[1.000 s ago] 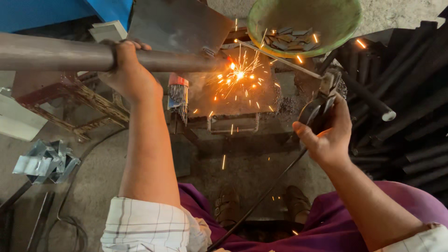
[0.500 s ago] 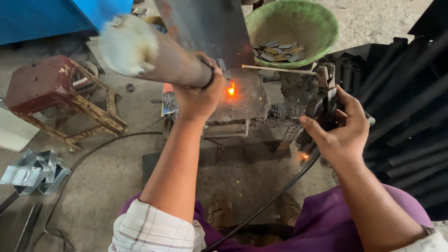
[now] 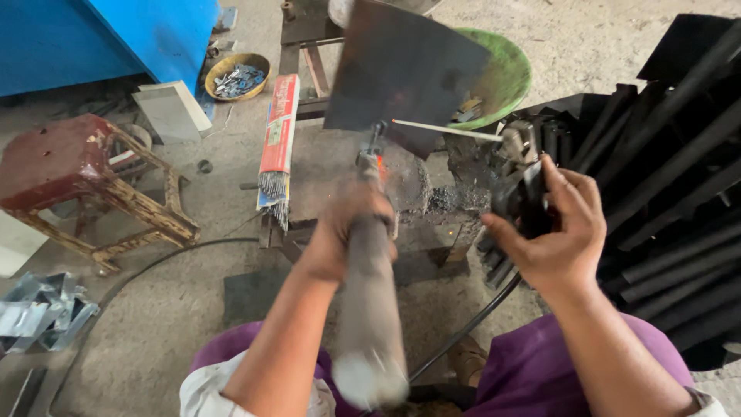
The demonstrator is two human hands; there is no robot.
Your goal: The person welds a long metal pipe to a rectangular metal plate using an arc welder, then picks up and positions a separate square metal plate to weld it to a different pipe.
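My left hand (image 3: 347,232) grips a thick grey metal pipe (image 3: 369,309) that points towards me. A dark flat steel blade (image 3: 401,73) is fixed to the pipe's far end, and the joint glows orange. The blade stands upright over a low metal work stand (image 3: 340,177). My right hand (image 3: 559,232) holds a black welding electrode holder (image 3: 521,197). Its thin rod (image 3: 444,130) points left, the tip close to the blade. A black cable (image 3: 463,332) runs from the holder down past my knee.
A green bowl (image 3: 505,77) with scraps sits behind the blade. Stacked black steel sections (image 3: 671,177) fill the right side. A packet of welding rods (image 3: 276,147) lies on the stand. A red stool (image 3: 69,177), a blue cabinet (image 3: 108,38) and metal brackets (image 3: 38,313) are on the left.
Sparks have stopped, leaving only a glow at the joint. My left hand has swung the pipe from lying across the left to pointing at me, blade now upright. The rod has lifted off the weld.
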